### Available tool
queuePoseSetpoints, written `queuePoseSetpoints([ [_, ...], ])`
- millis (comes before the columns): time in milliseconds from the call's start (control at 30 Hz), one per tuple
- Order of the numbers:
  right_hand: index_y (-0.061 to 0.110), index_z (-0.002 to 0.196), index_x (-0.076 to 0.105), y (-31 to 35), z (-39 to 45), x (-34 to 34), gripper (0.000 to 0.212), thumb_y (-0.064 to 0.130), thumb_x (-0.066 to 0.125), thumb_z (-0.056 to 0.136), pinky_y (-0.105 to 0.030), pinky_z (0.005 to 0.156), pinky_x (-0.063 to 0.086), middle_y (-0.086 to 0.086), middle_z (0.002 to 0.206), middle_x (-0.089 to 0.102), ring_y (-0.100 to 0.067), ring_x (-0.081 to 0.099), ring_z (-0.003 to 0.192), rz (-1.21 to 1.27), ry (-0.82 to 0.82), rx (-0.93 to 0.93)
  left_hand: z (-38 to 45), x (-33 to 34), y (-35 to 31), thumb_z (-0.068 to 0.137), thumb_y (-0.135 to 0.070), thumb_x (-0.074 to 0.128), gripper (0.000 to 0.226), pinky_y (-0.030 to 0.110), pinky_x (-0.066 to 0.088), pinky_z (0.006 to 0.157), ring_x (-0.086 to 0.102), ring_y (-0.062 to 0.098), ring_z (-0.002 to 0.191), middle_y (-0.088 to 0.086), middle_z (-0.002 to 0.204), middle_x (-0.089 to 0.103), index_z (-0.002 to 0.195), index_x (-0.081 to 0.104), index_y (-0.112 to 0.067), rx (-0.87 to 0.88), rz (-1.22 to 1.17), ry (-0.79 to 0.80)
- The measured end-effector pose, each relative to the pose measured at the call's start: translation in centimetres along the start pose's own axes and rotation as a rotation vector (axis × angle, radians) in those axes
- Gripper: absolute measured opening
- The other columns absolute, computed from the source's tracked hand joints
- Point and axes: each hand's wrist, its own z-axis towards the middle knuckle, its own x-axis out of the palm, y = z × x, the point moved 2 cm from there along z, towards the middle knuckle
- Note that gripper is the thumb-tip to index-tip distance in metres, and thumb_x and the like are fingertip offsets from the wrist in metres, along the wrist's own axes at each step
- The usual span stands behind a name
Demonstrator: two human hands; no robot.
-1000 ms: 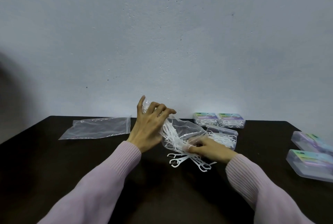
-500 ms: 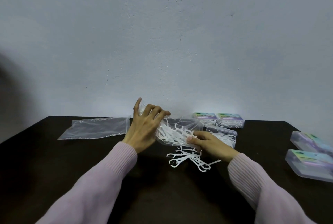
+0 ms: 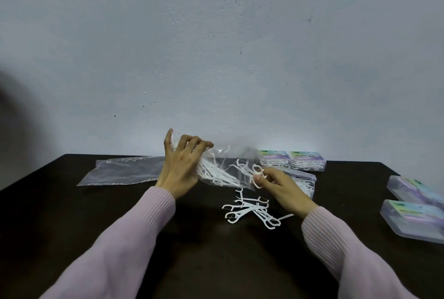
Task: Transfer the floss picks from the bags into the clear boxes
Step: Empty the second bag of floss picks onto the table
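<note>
While the bag (image 3: 223, 166) is held up off the dark tabletop (image 3: 72, 226), lying roughly level, the left hand (image 3: 181, 169) grips its closed end, fingers curled over the plastic, and the right hand (image 3: 278, 184) pinches a few floss picks (image 3: 255, 173) at the bag's open mouth; many white picks remain inside the bag. Loose pile of picks (image 3: 252, 212) lies on the tabletop just below the mouth, not yet boxed. Open clear box (image 3: 304, 182) sits just behind the right hand, partly hidden, with picks visible in it; judged part-filled. Two closed boxes (image 3: 293, 159) stand side by side near the wall, picks showing through their walls, so likely done. Two more boxes (image 3: 415, 205) lie at the right edge, well apart from the hands; contents cannot be told. A flat bag (image 3: 122, 171) lies to the left, apparently emptied. Judgement: task roughly midway; one bag done, this one part emptied, loose pile and remaining picks left to box. Labels: coloured lid stickers in green, purple and blue; dark print on them, too small and blurred to read, no brand legible
</note>
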Motion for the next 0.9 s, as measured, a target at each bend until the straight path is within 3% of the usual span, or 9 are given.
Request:
queuePoseSetpoints([
  [100, 0.015, 0.09, 0.058, -0.5, 0.0, -0.4, 0.021, 0.03, 0.045, 0.096, -0.014, 0.062, 0.036, 0.006, 0.078, 0.054, -0.002, 0.049, 0.068, 0.017, -0.02, 0.034, -0.1, -0.3, 0.8, 0.033, 0.002, 0.086, 0.081, 0.061, 0.017, 0.104, 0.06, 0.028, 0.094, 0.003, 0.092, 0.064, 0.108, 0.062, -0.018, -0.068, 0.019, -0.018],
  [200, 0.017, 0.08, 0.059, -1.0, 0.0, -0.4, 0.021, 0.028, 0.049, 0.095, -0.01, 0.056, 0.036, 0.008, 0.069, 0.053, 0.0, 0.049, 0.061, -0.068, 0.05, 0.052, -0.2, -0.4, 1.9, 0.033, -0.002, 0.088, 0.077, 0.065, 0.022, 0.099, 0.062, 0.031, 0.093, 0.005, 0.093, 0.065, 0.105, 0.065, -0.015, -0.146, 0.057, -0.005],
  [333, 0.016, 0.084, 0.064, -1.9, 0.1, 0.3, 0.015, 0.029, 0.059, 0.089, -0.013, 0.055, 0.034, 0.005, 0.069, 0.054, 0.0, 0.045, 0.059, -0.293, 0.142, 0.047, -0.3, 0.0, 2.8, 0.036, -0.003, 0.089, 0.077, 0.066, 0.02, 0.101, 0.06, 0.031, 0.096, 0.005, 0.094, 0.065, 0.108, 0.064, -0.015, -0.234, 0.056, 0.03],
  [433, 0.021, 0.091, 0.067, -1.8, 0.1, 0.5, 0.012, 0.03, 0.066, 0.084, -0.008, 0.06, 0.038, 0.01, 0.075, 0.059, 0.004, 0.051, 0.066, -0.287, 0.144, 0.044, -0.4, 0.1, 3.0, 0.038, -0.003, 0.088, 0.077, 0.067, 0.018, 0.102, 0.06, 0.032, 0.097, 0.006, 0.095, 0.065, 0.11, 0.063, -0.014, -0.241, 0.031, 0.033],
  [533, 0.022, 0.096, 0.07, -1.5, 0.0, 0.4, 0.016, 0.029, 0.07, 0.081, -0.007, 0.069, 0.043, 0.01, 0.083, 0.066, 0.004, 0.059, 0.076, -0.242, 0.114, 0.029, -0.2, 0.1, 2.8, 0.038, -0.006, 0.088, 0.078, 0.066, 0.018, 0.102, 0.059, 0.033, 0.099, 0.006, 0.097, 0.066, 0.111, 0.063, -0.013, -0.233, -0.012, 0.04],
  [600, 0.023, 0.095, 0.069, -1.1, -0.1, 0.3, 0.013, 0.025, 0.069, 0.082, -0.004, 0.067, 0.041, 0.01, 0.084, 0.066, 0.006, 0.059, 0.077, -0.243, 0.063, -0.005, -0.1, 0.0, 2.7, 0.038, -0.014, 0.091, 0.081, 0.066, 0.018, 0.103, 0.059, 0.033, 0.101, 0.007, 0.101, 0.065, 0.113, 0.061, -0.012, -0.224, -0.049, 0.054],
  [800, 0.016, 0.091, 0.066, 0.9, -0.3, -0.5, 0.013, 0.005, 0.06, 0.086, -0.004, 0.068, 0.042, 0.008, 0.086, 0.064, 0.004, 0.057, 0.077, 0.01, -0.231, -0.165, 0.3, -0.5, 1.2, 0.056, -0.028, 0.085, 0.076, 0.053, 0.007, 0.111, 0.052, 0.028, 0.113, 0.008, 0.116, 0.059, 0.121, 0.053, -0.008, -0.207, -0.309, 0.113],
  [900, 0.015, 0.098, 0.066, 1.0, -0.2, -0.4, 0.014, 0.008, 0.058, 0.089, -0.007, 0.073, 0.045, 0.004, 0.093, 0.068, -0.001, 0.06, 0.085, 0.061, -0.228, -0.165, 0.4, -0.5, 0.3, 0.055, -0.029, 0.087, 0.074, 0.053, 0.01, 0.111, 0.056, 0.027, 0.108, 0.008, 0.111, 0.061, 0.116, 0.053, -0.005, -0.165, -0.382, 0.101],
])
